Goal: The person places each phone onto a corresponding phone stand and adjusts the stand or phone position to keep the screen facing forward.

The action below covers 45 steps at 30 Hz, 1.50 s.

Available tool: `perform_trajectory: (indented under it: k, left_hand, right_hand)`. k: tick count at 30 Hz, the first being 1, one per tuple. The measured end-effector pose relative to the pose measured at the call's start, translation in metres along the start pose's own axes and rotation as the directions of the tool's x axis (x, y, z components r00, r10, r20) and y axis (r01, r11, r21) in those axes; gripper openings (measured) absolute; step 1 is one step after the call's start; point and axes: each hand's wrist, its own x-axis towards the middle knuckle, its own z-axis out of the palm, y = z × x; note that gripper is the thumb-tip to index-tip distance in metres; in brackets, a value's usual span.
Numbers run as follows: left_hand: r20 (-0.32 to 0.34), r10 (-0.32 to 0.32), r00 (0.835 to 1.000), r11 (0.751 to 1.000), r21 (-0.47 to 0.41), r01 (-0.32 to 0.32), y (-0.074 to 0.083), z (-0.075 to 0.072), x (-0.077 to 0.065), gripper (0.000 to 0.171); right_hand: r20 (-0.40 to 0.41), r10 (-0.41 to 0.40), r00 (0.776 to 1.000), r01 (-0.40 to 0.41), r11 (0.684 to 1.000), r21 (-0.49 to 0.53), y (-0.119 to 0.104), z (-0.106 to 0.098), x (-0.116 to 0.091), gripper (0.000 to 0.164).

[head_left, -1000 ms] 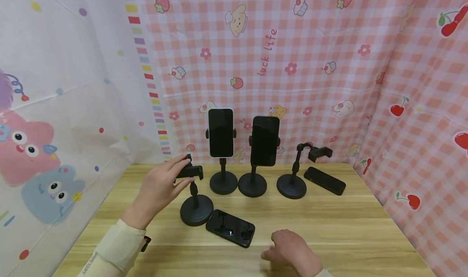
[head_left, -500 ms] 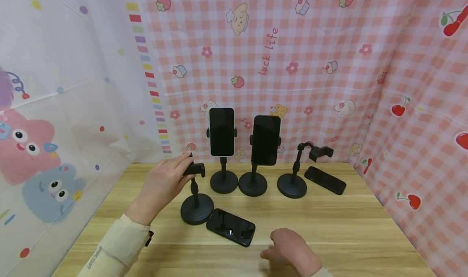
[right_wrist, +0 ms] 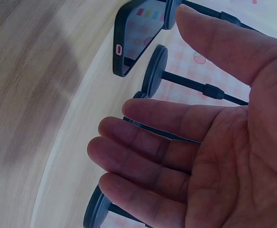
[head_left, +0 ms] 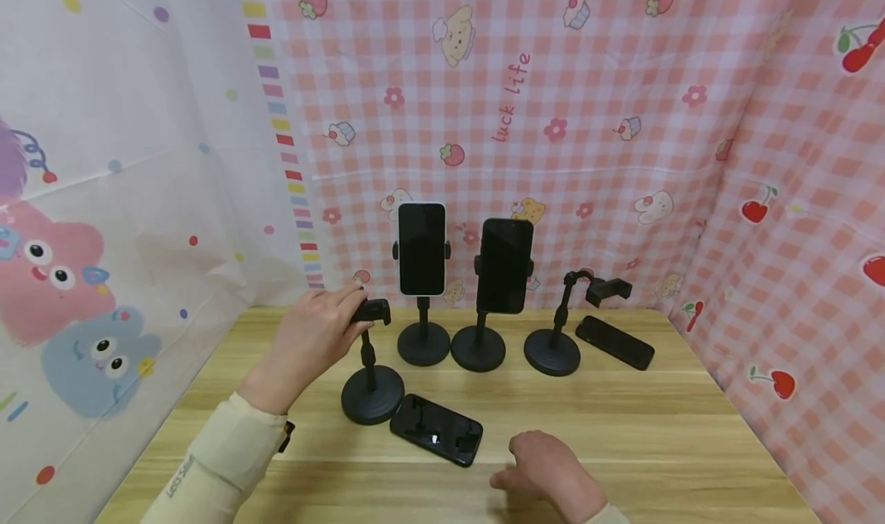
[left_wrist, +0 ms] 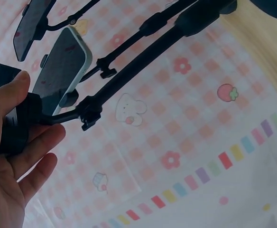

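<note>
My left hand (head_left: 311,339) grips the clamp (head_left: 373,310) of the leftmost black phone stand (head_left: 372,396), whose round base stands on the table. The left wrist view shows the thumb (left_wrist: 16,90) on one side of the clamp and fingers on the other; the clamp holds no phone. Right in front of this base lies a black phone (head_left: 437,429), screen up. My right hand (head_left: 549,470) hovers near the front of the table, to the right of that phone. Its palm (right_wrist: 228,171) faces the right wrist camera, the fingers relaxed and holding nothing.
Two stands behind bear upright phones, one white-edged (head_left: 422,249) and one black (head_left: 506,266). Farther right is a stand with a vacant clamp (head_left: 608,291), with another black phone (head_left: 615,342) flat beside it. Patterned cloth (head_left: 588,63) hangs behind the wooden table (head_left: 636,432).
My left hand has closed round the clamp and nudged it slightly up and to the right. The stand's base and the right hand stay nearly in place.
</note>
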Motion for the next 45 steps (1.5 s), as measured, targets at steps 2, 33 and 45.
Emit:
perform_trajectory:
  k: [2,33,45]
  left_hand:
    - [0.008,-0.001,1.0,1.0,0.0,0.001,0.0,-0.002,0.003,0.046]
    - [0.095,-0.062,0.993,0.997,-0.033,0.066,-0.003,-0.01,0.026,0.033]
    - [0.109,-0.079,0.991,0.995,-0.047,0.084,-0.001,-0.01,0.027,0.031]
  right_hand:
    - [-0.003,-0.002,1.0,0.002,1.0,-0.004,0.0,0.0,0.0,0.047]
    - [0.0,0.023,1.0,-0.023,1.0,0.003,0.002,0.005,0.0,0.051]
    - [0.015,0.038,0.999,-0.038,0.999,0.007,0.003,0.006,0.002,0.05]
